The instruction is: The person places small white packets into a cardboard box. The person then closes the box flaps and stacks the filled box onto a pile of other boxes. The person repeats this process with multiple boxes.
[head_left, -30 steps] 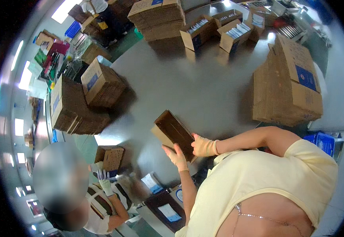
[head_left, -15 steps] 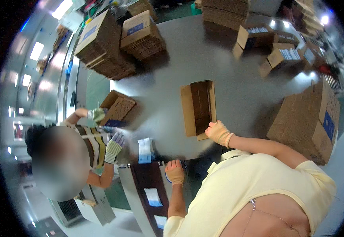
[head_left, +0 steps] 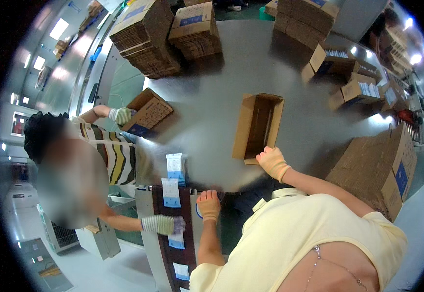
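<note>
An open cardboard box (head_left: 244, 125) stands on the grey table in front of me, its left flap folded outward and its inside bare. My right hand (head_left: 274, 163), in a pale fingerless glove, is closed on the box's near right corner. Further left, my left hand (head_left: 208, 205) rests with its fingers laid over the conveyor's edge and holds nothing. Beside it runs a dark conveyor belt (head_left: 177, 258) carrying blue-and-white packets (head_left: 181, 271). More such packets (head_left: 174, 164) lie in a pile on the table at the belt's end.
On the left a co-worker's gloved hand (head_left: 163, 225) reaches over the belt; the other glove (head_left: 120, 116) holds a tilted carton (head_left: 149, 113). Flattened-carton stacks (head_left: 144, 36) stand at the back, with another stack (head_left: 368, 160) at right. Packet-filled cartons (head_left: 360, 90) are at far right.
My view has shifted, while my hands stay on the box and the conveyor edge. The co-worker's near hand has moved from the table to packets on the belt. Packets have advanced toward the table.
</note>
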{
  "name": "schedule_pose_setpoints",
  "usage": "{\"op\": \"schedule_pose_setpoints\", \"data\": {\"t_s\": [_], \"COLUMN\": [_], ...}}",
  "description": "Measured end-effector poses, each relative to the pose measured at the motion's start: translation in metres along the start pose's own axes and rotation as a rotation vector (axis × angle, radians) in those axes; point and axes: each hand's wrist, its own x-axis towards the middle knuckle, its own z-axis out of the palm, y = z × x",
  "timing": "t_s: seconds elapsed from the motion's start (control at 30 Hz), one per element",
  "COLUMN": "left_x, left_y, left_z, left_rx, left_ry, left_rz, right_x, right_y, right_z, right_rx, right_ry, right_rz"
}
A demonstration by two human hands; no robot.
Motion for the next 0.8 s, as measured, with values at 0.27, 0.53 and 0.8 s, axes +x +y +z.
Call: {"op": "schedule_pose_setpoints", "data": {"t_s": [0.27, 0.53, 0.8], "left_x": [0.0004, 0.0004, -0.0024], "left_y": [-0.0001, 0.001, 0.0002], "left_z": [-0.0059, -0.007, -0.0012], "left_rx": [-0.004, 0.004, -0.008], "left_ry": [-0.018, -0.033, -0.048], "left_rz": [0.008, -0.002, -0.008], "right_x": [0.0001, -0.0016, 0.0012], "right_y": [0.0003, 0.0007, 0.0021], "right_z": [-0.0037, -0.001, -0.0087], "right_rx": [-0.004, -0.017, -0.022], "right_ry": [-0.006, 0.009, -0.048], "right_rz": [0.029, 0.03, 0.026]}}
